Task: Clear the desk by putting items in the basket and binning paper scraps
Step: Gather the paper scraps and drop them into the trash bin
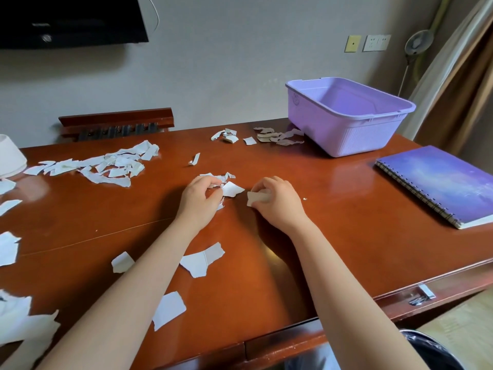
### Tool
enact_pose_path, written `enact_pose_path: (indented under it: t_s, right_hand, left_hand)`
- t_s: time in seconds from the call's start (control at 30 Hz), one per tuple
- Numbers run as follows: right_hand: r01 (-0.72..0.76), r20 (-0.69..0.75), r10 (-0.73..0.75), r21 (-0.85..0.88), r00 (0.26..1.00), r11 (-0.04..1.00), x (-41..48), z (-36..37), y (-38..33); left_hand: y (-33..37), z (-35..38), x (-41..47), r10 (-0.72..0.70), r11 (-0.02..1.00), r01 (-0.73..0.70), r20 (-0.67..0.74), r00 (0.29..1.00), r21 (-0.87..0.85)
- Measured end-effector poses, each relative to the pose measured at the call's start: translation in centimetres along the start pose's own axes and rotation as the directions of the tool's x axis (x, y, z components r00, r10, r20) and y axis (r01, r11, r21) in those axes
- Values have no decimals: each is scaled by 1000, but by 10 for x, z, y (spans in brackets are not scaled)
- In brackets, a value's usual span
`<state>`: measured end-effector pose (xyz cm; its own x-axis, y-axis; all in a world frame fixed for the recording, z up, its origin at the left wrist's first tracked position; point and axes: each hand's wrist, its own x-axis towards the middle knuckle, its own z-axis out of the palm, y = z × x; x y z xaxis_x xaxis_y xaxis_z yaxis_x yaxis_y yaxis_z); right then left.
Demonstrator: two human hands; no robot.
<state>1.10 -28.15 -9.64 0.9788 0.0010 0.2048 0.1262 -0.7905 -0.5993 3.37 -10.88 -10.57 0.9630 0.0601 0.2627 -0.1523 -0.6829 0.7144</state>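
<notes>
Dozens of torn white paper scraps (106, 166) litter the glossy reddish-brown wooden worktop (333, 209). They lie thickest in a drift at the far left, with a smaller heap just beside the lilac plastic basket (349, 116), loose pieces toward the front edge, and a little cluster in the middle where both hands are busy. The left hand (198, 194) is curled over that cluster, its fingertips pinching a few small bits. The right hand (278, 200) grips one folded off-white scrap (256, 199) between thumb and bent fingers, and a larger white shard (232, 188) lies flat between the two hands. The scraps look feather-light and limp, likely to crumple rather than break. Flat on the polished wood they would probably be awkward to lift from above, so a curled edge is the best place to take hold, or several can be raked into a bunch. The purple spiral-bound notebook (440, 182) at the right, apart from the basket, looks stiff and heavier and is best taken by its free long edge. A dark glossy liner (426, 351) below the front right corner is probably the bin. Nothing blocks the middle cluster, but the forearms lie over the front scraps, and a white lampshade (10, 156) crowds the left drift.
</notes>
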Motion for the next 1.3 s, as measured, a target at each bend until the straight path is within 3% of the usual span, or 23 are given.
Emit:
enact_pose_path:
  t_s: [0.07,0.13,0.2,0.3,0.4,0.57,0.63,0.7,0.83,0.97,1.3]
  right_hand:
    - [-8,-16,9,70,1000,998,0,-2,3]
    - [4,-44,1,133,999,991,-1,-3,4]
    - [16,-52,-6,197,999,980,-2,-6,4]
    - [-18,-57,39,330,998,944,-4,-9,1]
    - [-10,-166,79,380,983,925,-5,-14,3]
    - [-189,-239,339,491,910,851,-2,-20,13]
    - [-185,-262,297,378,918,907,-3,-17,11]
    - [-118,-228,147,133,963,984,-5,-11,8]
    - [-17,-76,-2,-254,997,967,-6,-1,4]
    - [-16,-113,-13,-251,993,968,-6,-4,5]
    - [-18,-106,-20,-350,994,937,-10,-3,-2]
  left_hand:
    - [2,3,0,49,985,-60,75,996,163]
    - [4,6,1,83,909,-152,190,978,388]
    - [4,8,1,85,833,-216,268,960,510]
    - [4,9,2,89,835,-220,271,959,505]
    - [4,8,0,135,874,-212,201,970,437]
    - [5,5,-4,218,886,-243,108,970,394]
    - [3,5,-5,236,878,-247,78,969,410]
    - [2,5,-5,230,867,-231,55,972,441]
    - [4,8,-1,111,831,-197,193,975,519]
    - [3,11,3,49,794,-209,283,958,571]
    - [5,7,-5,229,868,-240,78,970,435]
